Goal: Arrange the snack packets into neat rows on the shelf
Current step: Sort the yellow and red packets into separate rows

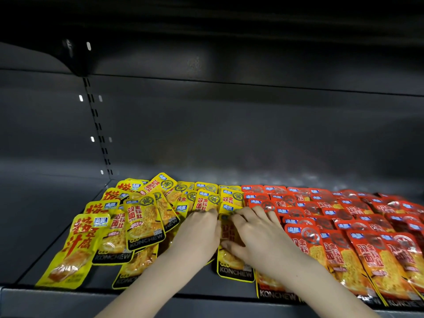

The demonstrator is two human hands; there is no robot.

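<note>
On the dark metal shelf [57,226] the snack packets fall into two groups: the red packets [344,230] on the right already lie in overlapping, front-to-back rows, while the yellow packets [142,216] on the left are a loose scatter, several tilted and lying across one another. Both hands work at the border between the two colours, which suggests the person is building the yellow rows outward from the finished red ones, using that tidy edge as a guide. The left hand [198,235] lies palm down with its fingers bent over the yellow packets just left of the seam; whether its grip has closed on any packet cannot be told, since the fingertips are hidden against the wrappers. The right hand [254,235] is spread over a yellow packet [234,269] that lies straight, its black lower band toward the shelf's front edge; the thumb presses near the packet's middle and the fingers reach its upper part, so the grip looks more like a flat pressing hold than a pinch. That posture probably serves to square the packet against its neighbours. The scattered yellow packets at far left remain to be sorted, so the task seems roughly half done.
</note>
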